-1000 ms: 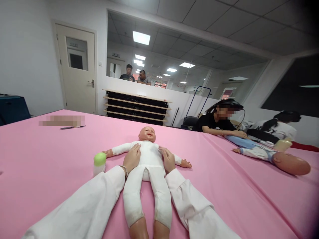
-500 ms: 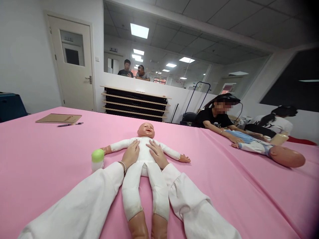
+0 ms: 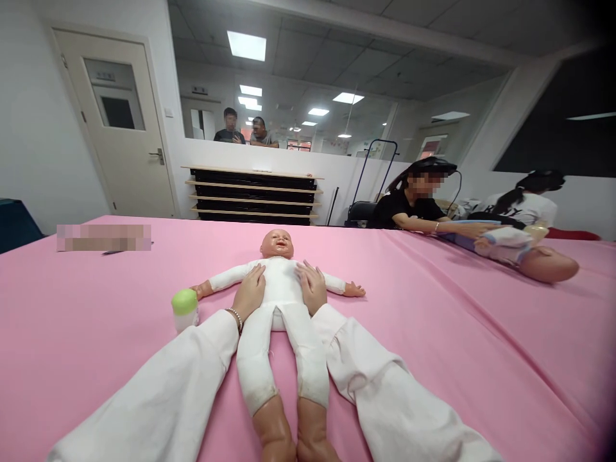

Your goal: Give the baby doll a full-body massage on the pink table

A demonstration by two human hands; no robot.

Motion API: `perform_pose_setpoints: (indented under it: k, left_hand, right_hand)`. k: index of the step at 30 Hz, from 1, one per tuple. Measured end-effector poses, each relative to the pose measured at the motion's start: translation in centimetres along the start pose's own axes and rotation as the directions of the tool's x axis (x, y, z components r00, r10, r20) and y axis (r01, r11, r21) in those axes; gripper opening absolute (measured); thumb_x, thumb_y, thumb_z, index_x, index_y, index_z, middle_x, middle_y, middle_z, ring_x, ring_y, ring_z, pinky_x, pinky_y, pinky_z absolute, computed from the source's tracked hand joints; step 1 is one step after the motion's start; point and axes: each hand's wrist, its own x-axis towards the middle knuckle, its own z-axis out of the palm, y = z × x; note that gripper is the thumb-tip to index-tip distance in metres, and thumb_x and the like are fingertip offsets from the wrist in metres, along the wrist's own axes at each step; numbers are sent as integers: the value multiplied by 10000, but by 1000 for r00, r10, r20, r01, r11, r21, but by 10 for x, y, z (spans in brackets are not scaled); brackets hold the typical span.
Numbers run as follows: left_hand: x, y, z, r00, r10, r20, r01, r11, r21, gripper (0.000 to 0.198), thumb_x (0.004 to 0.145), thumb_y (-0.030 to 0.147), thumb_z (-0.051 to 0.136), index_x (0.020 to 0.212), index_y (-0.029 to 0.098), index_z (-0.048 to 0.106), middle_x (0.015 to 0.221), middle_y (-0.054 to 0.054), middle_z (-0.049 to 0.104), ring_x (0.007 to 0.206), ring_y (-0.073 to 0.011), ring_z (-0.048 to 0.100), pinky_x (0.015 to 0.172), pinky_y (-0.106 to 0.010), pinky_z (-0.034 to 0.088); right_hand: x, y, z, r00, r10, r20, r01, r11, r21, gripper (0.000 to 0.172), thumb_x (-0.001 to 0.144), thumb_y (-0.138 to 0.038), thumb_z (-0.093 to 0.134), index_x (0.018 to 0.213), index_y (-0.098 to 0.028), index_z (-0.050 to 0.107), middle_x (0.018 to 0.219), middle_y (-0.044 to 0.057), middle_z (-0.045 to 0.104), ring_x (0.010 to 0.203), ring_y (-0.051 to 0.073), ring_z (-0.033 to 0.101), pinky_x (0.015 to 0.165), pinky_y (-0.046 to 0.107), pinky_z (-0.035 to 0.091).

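A baby doll (image 3: 282, 285) with a white cloth body lies on its back on the pink tablecloth (image 3: 120, 359), its head away from me and its arms spread. My left hand (image 3: 250, 287) rests flat along the left side of the doll's torso, fingers stretched toward its shoulder. On the other side of the torso, my right hand (image 3: 312, 287) lies with fingers extended, slightly blurred at the tips. Neither hand grips anything. Beside the doll's hand at left stands a small white bottle with a green cap (image 3: 185, 309).
A blurred-out flat object (image 3: 103, 237) and a pen (image 3: 114, 251) lie at the far left. At right, a person in black (image 3: 416, 199) handles another doll (image 3: 524, 253); a second person (image 3: 524, 202) sits beyond. Black stacked shelving (image 3: 253, 192) stands behind the table.
My right hand has shifted outward from the chest to the torso's side. My left hand stays nearly in place. At right, the other doll has been turned and its arm raised.
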Motion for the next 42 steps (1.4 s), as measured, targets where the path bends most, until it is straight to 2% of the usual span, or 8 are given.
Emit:
perform_pose_setpoints:
  k: [3, 6, 10, 13, 20, 25, 34, 42]
  left_hand:
    - [0, 1, -1, 1000, -1, 3, 1, 1000, 0, 453, 865, 207, 295, 1244, 48, 486, 1369, -137, 424, 1304, -189, 333, 1116, -362, 227]
    - [-1, 1, -1, 1000, 1, 2, -1, 1000, -2, 451, 863, 206, 300, 1242, 52, 490, 1365, -132, 431, 1304, -187, 334, 1117, -355, 227]
    - [0, 0, 0, 1000, 2, 0, -2, 1000, -6, 443, 863, 211, 305, 1238, 72, 496, 1365, -123, 434, 1303, -189, 335, 1117, -370, 227]
    - [0, 0, 0, 1000, 4, -4, -4, 1000, -13, 430, 864, 209, 307, 1230, 101, 505, 1366, -106, 437, 1299, -183, 342, 1114, -378, 235]
    - [0, 0, -1, 1000, 0, -10, 0, 1000, -14, 417, 860, 206, 319, 1212, 114, 522, 1354, -86, 457, 1295, -183, 350, 1119, -369, 226]
    - [-1, 1, -2, 1000, -11, -10, 11, 1000, 2, 414, 864, 199, 320, 1210, 93, 522, 1351, -102, 458, 1290, -189, 356, 1117, -359, 232]
    - [-1, 3, -4, 1000, -7, 0, 7, 1000, 16, 429, 864, 187, 312, 1225, 55, 503, 1344, -132, 459, 1290, -197, 355, 1113, -358, 237]
    - [0, -1, -3, 1000, 16, -8, -16, 1000, 12, 421, 862, 196, 315, 1215, 84, 513, 1339, -107, 471, 1287, -183, 359, 1112, -350, 242]
  right_hand:
    - [-2, -9, -7, 982, -171, 77, 167, 984, 61, 379, 892, -338, 309, 870, -215, 667, 1027, 23, 655, 1231, 175, 428, 1089, 425, 219]
    - [-2, -10, -7, 966, -222, 135, 210, 973, 99, 394, 898, -370, 309, 985, -205, 656, 1107, 38, 623, 1233, 183, 426, 1058, 424, 277]
    - [-1, -4, -2, 958, -183, 223, 163, 981, 107, 389, 905, -373, 324, 1156, -227, 583, 1285, 26, 498, 1263, 187, 386, 1072, 444, 258]
    - [1, -1, 3, 971, -90, 220, 76, 994, 74, 363, 928, -360, 328, 1190, -248, 552, 1352, 28, 424, 1299, 196, 324, 1090, 476, 199]
    - [2, -5, 5, 982, 47, 183, -53, 998, 28, 376, 904, -379, 464, 1211, -166, 497, 1333, 96, 403, 1255, 238, 351, 1064, 507, 230]
    - [0, -14, -4, 972, 15, 236, -28, 998, 49, 348, 911, -386, 447, 1171, -169, 529, 1305, 93, 438, 1225, 215, 393, 1057, 472, 265]
    - [2, -24, -14, 903, -137, 407, 102, 989, 106, 353, 905, -398, 460, 1151, -165, 559, 1264, 85, 494, 1217, 201, 419, 1058, 462, 272]
    - [5, -18, -6, 933, -61, 354, 49, 998, 44, 361, 912, -371, 451, 1200, -162, 513, 1314, 90, 431, 1247, 226, 371, 1060, 495, 248]
